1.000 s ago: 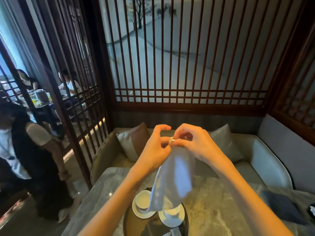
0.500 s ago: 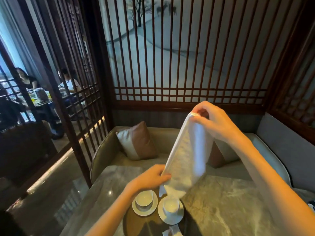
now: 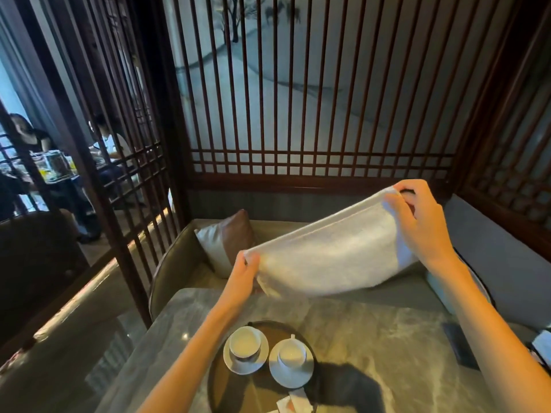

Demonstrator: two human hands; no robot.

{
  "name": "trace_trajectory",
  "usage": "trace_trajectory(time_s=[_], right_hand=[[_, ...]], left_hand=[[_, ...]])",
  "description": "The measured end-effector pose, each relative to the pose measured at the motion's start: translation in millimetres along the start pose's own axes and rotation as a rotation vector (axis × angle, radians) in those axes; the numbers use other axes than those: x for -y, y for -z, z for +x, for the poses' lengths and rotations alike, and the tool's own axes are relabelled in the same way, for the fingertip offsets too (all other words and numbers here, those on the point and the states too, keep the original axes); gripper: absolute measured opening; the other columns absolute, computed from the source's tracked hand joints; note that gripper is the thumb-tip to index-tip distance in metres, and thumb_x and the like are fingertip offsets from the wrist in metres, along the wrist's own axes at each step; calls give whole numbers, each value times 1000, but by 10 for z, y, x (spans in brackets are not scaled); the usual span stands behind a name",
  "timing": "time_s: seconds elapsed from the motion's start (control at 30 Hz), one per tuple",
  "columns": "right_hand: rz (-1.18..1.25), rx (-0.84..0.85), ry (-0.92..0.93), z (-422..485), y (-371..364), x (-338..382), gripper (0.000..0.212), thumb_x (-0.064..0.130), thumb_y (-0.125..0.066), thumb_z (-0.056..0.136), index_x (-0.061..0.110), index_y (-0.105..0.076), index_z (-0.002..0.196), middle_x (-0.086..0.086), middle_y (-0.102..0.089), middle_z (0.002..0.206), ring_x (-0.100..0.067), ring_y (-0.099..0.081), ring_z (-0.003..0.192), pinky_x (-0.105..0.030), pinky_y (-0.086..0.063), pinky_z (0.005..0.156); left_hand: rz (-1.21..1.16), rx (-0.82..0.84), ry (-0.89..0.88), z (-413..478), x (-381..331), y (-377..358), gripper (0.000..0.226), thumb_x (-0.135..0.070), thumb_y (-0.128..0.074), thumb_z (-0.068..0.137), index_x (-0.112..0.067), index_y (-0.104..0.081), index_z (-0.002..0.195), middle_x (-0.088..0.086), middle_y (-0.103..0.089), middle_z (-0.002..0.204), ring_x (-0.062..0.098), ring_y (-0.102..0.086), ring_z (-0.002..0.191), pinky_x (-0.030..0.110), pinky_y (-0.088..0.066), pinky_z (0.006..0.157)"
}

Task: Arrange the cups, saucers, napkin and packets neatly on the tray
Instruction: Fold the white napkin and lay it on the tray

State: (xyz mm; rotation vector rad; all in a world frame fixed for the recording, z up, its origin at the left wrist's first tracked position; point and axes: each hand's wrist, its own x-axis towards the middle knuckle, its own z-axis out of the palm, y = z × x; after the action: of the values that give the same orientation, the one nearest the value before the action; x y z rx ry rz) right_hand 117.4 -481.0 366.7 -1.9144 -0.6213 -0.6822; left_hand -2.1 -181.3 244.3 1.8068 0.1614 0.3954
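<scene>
1. The white napkin (image 3: 334, 257) is held in the air over the far edge of the desk (image 3: 372, 338), stretched out long. Its long axis slants from lower left up to upper right.
2. The left hand (image 3: 243, 277) pinches the napkin's low left end between thumb and fingers. The right hand (image 3: 420, 225) pinches the high right corner, its fingers curled over the top edge.
3. The round dark tray (image 3: 217, 380) lies on the desk near the person. Its near part is cut off by the bottom of the frame.
4. On the tray the left cup (image 3: 245, 342) sits on the left saucer (image 3: 235, 365) and the right cup (image 3: 292, 354) on the right saucer (image 3: 286, 380), side by side, both upright.
5. The right cup's handle points away from the person. The left cup's handle cannot be made out.
6. The packets (image 3: 295, 400) lie on the tray just nearer than the right saucer, partly cut off at the bottom edge, so their number is unclear.
7. The napkin hides part of the sofa (image 3: 179, 263) behind it. A cushion (image 3: 223, 242) shows beside its left end.
</scene>
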Motion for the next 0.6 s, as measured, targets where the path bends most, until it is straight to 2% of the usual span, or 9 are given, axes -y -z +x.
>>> trace_trajectory(time_s=[0.07,0.1,0.17,0.23,0.3,0.37,0.43,0.5,0.6], right_hand=[[39,-52,19,-35,-52,5,10,27,-57,98,23,-51,105,12,-63,78,4,-59,69,-6,-41,59],[62,-66,15,-53,-77,4,10,25,-56,99,21,-50,105,11,-60,74,2,-56,65,-7,-40,58],[96,-93,-6,-94,-120,-12,10,23,-54,100,19,-48,107,13,-53,71,2,-52,61,-7,-38,58],[121,-153,-40,-132,-132,-37,9,25,-52,100,24,-46,106,16,-51,72,3,-50,62,-7,-38,58],[131,-207,-79,-171,-116,-66,9,28,-50,99,30,-43,106,20,-54,74,7,-51,65,-4,-39,59],[129,-230,-97,-213,-115,-98,9,29,-48,100,28,-44,108,28,-56,74,7,-52,65,-3,-39,59],[143,-227,-127,-250,-143,-122,12,31,-45,102,23,-43,109,29,-55,65,4,-50,55,-6,-37,51],[167,-189,-185,-282,-184,-158,16,35,-45,102,21,-44,110,27,-54,59,2,-48,49,-9,-36,47],[185,-134,-283,-290,-239,-233,20,34,-50,99,20,-49,113,37,-58,76,12,-54,64,-20,-42,60]], left_hand=[[7,-136,-21,-12,-63,-126,10,-59,-35,95,-57,-38,104,-13,-50,113,11,-57,106,13,-53,67],[-11,-211,-37,-5,-101,-171,5,-53,-33,100,-56,-36,102,-11,-49,109,10,-55,104,15,-52,70],[-28,-354,-73,17,-191,-221,16,-42,-31,104,-56,-34,97,-11,-48,104,11,-54,99,24,-51,80],[-28,-416,-114,30,-298,-191,21,-36,-32,104,-56,-35,96,-16,-50,103,13,-57,99,32,-54,85],[25,-413,-178,80,-368,-119,15,-32,-35,105,-46,-38,102,-18,-52,103,15,-59,100,40,-57,88],[40,-385,-228,142,-422,-30,6,-30,-38,104,-31,-42,108,-15,-54,101,15,-60,99,46,-58,89],[-6,-354,-214,179,-480,27,20,-34,-39,104,-18,-47,111,-3,-56,103,22,-60,100,50,-56,91],[-83,-343,-142,185,-511,60,32,-40,-40,103,-13,-49,117,7,-58,111,28,-60,105,46,-54,93],[-151,-362,-66,189,-493,109,41,-37,-42,102,-7,-46,130,16,-58,124,31,-61,111,34,-56,88]])
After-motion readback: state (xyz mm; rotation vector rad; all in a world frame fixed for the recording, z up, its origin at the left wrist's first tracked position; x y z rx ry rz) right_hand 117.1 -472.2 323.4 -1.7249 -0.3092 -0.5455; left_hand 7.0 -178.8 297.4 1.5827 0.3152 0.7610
